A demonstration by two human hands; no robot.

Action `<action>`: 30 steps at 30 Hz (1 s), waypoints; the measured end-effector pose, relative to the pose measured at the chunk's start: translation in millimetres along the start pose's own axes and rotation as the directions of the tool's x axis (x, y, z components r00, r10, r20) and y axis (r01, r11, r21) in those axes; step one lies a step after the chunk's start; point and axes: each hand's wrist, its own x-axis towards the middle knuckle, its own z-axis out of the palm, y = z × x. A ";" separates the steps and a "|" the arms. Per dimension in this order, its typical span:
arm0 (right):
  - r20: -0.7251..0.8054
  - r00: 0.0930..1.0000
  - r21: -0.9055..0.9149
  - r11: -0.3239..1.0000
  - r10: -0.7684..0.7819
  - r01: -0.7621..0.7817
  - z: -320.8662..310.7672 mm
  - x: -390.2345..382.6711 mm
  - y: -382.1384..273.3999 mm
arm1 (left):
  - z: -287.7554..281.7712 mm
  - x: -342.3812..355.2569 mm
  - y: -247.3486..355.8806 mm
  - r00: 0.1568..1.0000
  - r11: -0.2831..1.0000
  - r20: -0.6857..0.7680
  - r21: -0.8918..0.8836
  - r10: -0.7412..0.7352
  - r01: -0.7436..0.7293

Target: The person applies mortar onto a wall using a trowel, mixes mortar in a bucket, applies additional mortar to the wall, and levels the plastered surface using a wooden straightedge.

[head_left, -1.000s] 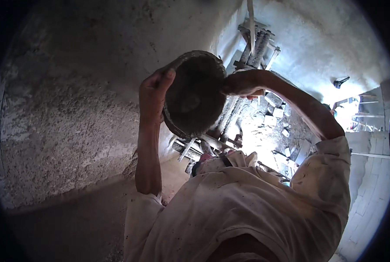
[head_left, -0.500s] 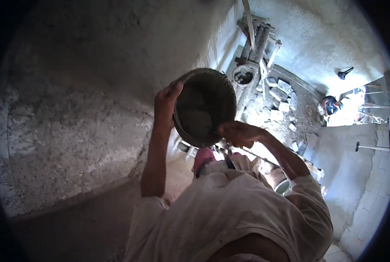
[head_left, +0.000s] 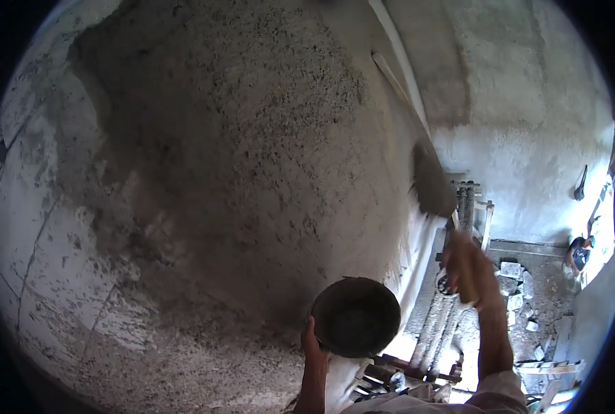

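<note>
A dark round bucket (head_left: 329, 303) stands out against the lower wall, its mouth facing up toward me. My left hand (head_left: 313, 341) grips its left side, thumb at the rim. The bucket's inside is dark, and how much mortar is in it is hard to tell. To the right of the bucket, my right hand (head_left: 470, 270) is raised and smeared by motion, closed around the handle of a trowel. The trowel's grey blade (head_left: 433, 181) is blurred, close to the wall's right edge; whether it touches the wall cannot be made out.
A rough plastered wall (head_left: 252, 159) with darker damp patches fills the left and middle. Far below on the right are scaffold poles (head_left: 433, 331), pale broken blocks (head_left: 511, 269) and a crouching person (head_left: 580, 252) near a bright opening. A dark object (head_left: 581, 183) hangs on the far wall.
My right hand has left the bucket's rim and swung up and right with the trowel. The bucket has dropped lower in view, still in my left hand. The view has turned toward the wall.
</note>
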 end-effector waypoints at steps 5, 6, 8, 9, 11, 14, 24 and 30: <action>-0.302 0.423 -0.347 0.512 -0.854 0.786 59.2 113.0 -154.9 | 2.8 -39.1 41.1 0.994 0.987 -0.039 0.123 0.106 -0.100; -0.283 0.224 -0.340 0.316 -0.932 0.886 68.3 132.6 -188.6 | -7.3 -46.9 49.6 0.989 0.978 -0.034 0.152 0.147 -0.140; -0.294 -0.047 -0.449 0.094 -0.955 0.889 86.9 170.6 -256.1 | -40.4 -64.1 63.9 0.987 0.954 -0.050 0.268 0.154 -0.135; -0.157 -0.264 -0.486 -0.159 -0.952 0.860 93.7 178.6 -302.3 | -52.5 -71.6 68.1 0.987 0.946 -0.053 0.297 0.149 -0.127; -0.111 -0.519 -0.634 -0.342 -0.847 0.694 144.6 197.8 -327.9 | -72.3 -87.3 72.8 0.983 0.943 -0.135 0.323 0.128 -0.079; -0.223 -0.612 -0.709 -0.304 -0.759 0.636 214.2 271.9 -328.1 | -96.9 -115.8 79.5 0.957 0.952 -0.275 0.306 0.092 -0.004; 0.939 0.234 0.150 0.911 -0.253 0.384 438.3 75.9 -82.8 | -83.2 -56.1 32.8 0.935 0.845 -0.082 0.460 0.346 -0.273; 0.802 0.543 -0.164 0.783 -0.247 0.599 246.1 80.4 29.7 | -39.9 -54.8 23.2 0.971 0.977 -0.116 -0.014 0.209 -0.212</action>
